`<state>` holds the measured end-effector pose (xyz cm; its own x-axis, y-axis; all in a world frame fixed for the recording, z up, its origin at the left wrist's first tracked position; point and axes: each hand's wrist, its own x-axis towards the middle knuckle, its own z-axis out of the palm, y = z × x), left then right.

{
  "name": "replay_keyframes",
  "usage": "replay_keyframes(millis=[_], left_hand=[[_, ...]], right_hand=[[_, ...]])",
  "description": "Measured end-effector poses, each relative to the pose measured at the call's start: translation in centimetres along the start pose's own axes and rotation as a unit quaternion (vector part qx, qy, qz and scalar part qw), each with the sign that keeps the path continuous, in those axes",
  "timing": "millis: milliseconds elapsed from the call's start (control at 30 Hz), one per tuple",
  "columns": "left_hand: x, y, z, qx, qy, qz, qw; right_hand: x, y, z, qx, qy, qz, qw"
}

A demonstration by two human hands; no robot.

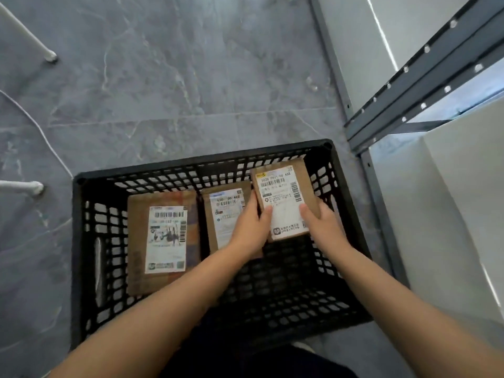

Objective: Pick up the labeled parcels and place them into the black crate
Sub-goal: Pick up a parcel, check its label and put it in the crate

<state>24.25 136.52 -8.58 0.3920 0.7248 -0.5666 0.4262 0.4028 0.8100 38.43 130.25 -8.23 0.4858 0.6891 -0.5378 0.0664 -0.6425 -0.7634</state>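
A black lattice crate [81, 241] stands on the grey floor below me. Inside lie two brown cardboard parcels with white labels: a large one [163, 241] at the left and a smaller one [223, 211] in the middle. A third labeled parcel [283, 197] is at the crate's right side, held by both hands. My left hand [249, 227] grips its left edge with the thumb on the label. On the right edge sits my right hand [324, 227], its thumb likewise on the label. Whether the parcel touches the crate floor is hidden.
A grey metal shelf frame [425, 85] with white panels rises at the right, close to the crate. White chair legs [41, 47] and a thin white cable [46, 140] are on the floor at the left.
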Motion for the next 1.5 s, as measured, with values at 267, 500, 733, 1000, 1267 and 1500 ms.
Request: replay_keyframes(millis=[267, 500, 733, 1000, 1267, 1500], left_hand=[[2.4, -1.6, 2.9, 0.075, 0.054, -0.047, 0.995], [3.5, -1.2, 3.8, 0.113, 0.002, -0.142, 0.983], [3.2, -1.3, 3.7, 0.068, -0.034, -0.156, 0.985], [-1.7, 5.8, -0.8, 0.000, -0.001, -0.102, 0.995], [-15.5, 27.3, -7.4, 0.060, -0.023, 0.075, 0.995], [-30.7, 51.9, -11.3, 0.030, -0.051, 0.217, 0.974]], right_hand=[[2.8, 3.5, 1.9, -0.037, 0.074, -0.019, 0.996], [4.5, 4.3, 2.9, -0.122, 0.062, 0.041, 0.990], [4.5, 4.5, 3.4, -0.167, 0.056, 0.049, 0.983], [-1.3, -4.4, 1.9, -0.111, 0.046, -0.031, 0.992], [-15.4, -25.8, -8.6, 0.041, -0.021, -0.023, 0.999], [-31.6, -47.9, -21.8, 0.074, 0.020, -0.134, 0.988]])
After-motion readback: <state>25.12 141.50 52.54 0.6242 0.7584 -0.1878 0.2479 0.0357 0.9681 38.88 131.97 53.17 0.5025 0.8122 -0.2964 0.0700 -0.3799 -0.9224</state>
